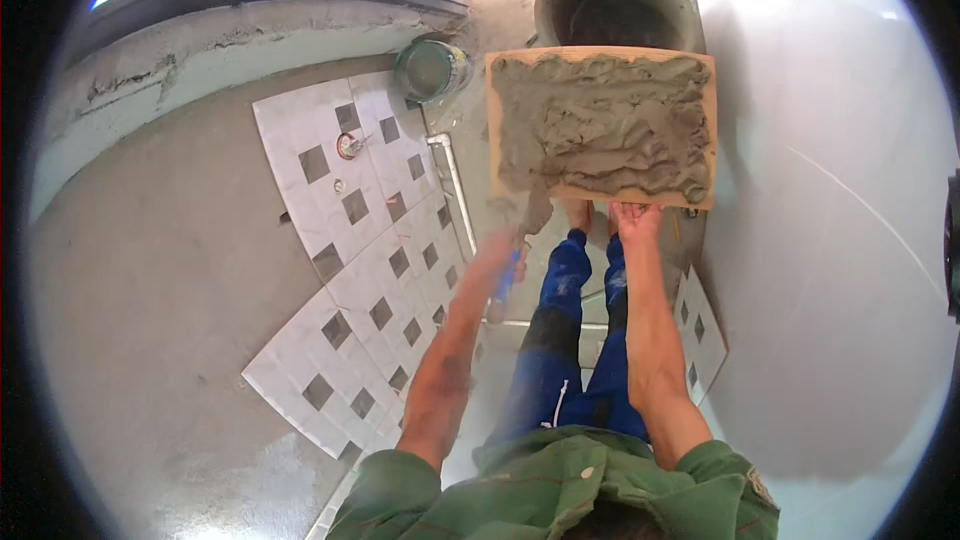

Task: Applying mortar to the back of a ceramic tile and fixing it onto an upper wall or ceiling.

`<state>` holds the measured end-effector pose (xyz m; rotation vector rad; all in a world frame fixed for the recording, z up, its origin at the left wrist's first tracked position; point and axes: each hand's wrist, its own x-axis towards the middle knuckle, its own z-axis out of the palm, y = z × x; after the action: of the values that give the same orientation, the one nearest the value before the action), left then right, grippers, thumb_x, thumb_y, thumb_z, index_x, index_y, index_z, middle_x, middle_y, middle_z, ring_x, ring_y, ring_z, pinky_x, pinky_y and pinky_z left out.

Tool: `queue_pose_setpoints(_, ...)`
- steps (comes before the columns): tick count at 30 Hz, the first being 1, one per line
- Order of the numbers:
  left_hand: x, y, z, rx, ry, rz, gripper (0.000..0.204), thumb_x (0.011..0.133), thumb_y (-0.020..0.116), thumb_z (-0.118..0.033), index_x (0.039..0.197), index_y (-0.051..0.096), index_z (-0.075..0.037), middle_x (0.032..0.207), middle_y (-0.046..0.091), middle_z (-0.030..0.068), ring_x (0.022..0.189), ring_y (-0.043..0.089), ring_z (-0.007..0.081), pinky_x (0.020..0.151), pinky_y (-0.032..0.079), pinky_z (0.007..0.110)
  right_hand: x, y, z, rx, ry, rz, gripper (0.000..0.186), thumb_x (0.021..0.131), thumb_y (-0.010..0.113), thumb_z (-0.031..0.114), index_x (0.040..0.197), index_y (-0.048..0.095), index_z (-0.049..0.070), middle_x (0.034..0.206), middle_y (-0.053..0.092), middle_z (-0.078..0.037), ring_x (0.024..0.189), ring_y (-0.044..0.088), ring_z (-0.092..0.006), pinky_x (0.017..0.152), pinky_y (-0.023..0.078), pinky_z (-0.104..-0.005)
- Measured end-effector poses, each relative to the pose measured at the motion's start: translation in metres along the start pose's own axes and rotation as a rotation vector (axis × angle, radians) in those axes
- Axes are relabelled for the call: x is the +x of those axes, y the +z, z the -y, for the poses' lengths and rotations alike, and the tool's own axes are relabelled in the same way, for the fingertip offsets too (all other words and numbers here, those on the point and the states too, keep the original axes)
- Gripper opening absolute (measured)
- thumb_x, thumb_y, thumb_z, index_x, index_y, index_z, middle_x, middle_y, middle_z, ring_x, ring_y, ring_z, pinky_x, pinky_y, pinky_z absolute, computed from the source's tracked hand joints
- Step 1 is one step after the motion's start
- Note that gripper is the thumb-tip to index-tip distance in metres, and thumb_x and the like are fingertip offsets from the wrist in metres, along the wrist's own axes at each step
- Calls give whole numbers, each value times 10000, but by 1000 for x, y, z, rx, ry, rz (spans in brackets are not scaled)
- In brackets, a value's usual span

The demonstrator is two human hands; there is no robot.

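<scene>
A rectangular tile [495, 155], its orange-brown back turned up, carries a thick, uneven coat of wet grey mortar [620, 130]. Under its near edge, my right hand [637, 221] grips the tile with fingers curled up against it. My left hand [500, 258], smeared by motion, is closed round the blue handle [507, 278] of a trowel. The trowel's blade [537, 212] is dirty with mortar and reaches to the tile's near left corner; whether it touches cannot be made out.
Beyond the tile stands a large round tub [690, 15]. A smaller bucket [430, 72] sits to its left. White tiles with grey squares [380, 280] cover part of the left wall, pipe fittings [348, 146] poking through. A white pipe [455, 180] runs beside them. Another patterned tile [700, 330] leans at right.
</scene>
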<state>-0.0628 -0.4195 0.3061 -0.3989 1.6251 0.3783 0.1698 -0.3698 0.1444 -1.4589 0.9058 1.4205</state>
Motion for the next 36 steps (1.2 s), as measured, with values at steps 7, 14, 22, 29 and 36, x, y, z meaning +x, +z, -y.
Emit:
queue_pose_setpoints(7, -13, 34, -35, 232, 192, 16, 320, 918, 481, -335, 783, 537, -50, 588, 511, 40, 463, 503, 152, 422, 412, 286, -4, 3, 1, -37, -27, 117, 620, 959, 368, 508, 1340, 336, 20, 1311, 404, -142, 1268, 380, -314, 1043, 344, -537)
queue_pose_setpoints(14, -11, 122, -223, 1777, 1200, -188, 433, 923, 439, -317, 850, 635, 62, 776, 616, 281, 750, 620, 406, 722, 485, 481, -20, 14, 3, -18, -54, 4, 576, 963, 366, 504, 1258, 388, 10, 1236, 453, -164, 1159, 458, -333, 1034, 357, -546)
queue_pose_setpoints(22, 0, 58, -280, 1540, 1253, -251, 356, 913, 356, -246, 1012, 602, -7, 870, 591, 295, 880, 574, 446, 772, 439, 488, -53, 26, 5, -27, -114, 31, 522, 960, 381, 504, 1179, 437, 33, 1024, 515, -122, 998, 532, -295, 1008, 376, -561)
queue_pose_setpoints(29, 102, -83, -164, 192, 321, 46, 447, 962, 406, -430, 1175, 538, -59, 1147, 584, 85, 869, 578, 250, 740, 460, 390, -107, 46, 13, -91, -219, 228, 706, 904, 348, 637, 1326, 353, 71, 1328, 402, -183, 1222, 413, -366, 993, 364, -560)
queue_pose_setpoints(36, 117, -55, -191, 20, 346, 252, 326, 959, 440, -270, 1169, 556, -50, 1076, 625, 97, 889, 600, 230, 761, 495, 340, -128, 58, 53, -91, -139, 420, 638, 908, 351, 624, 1226, 447, 80, 1066, 534, -109, 1002, 550, -303, 883, 472, -516)
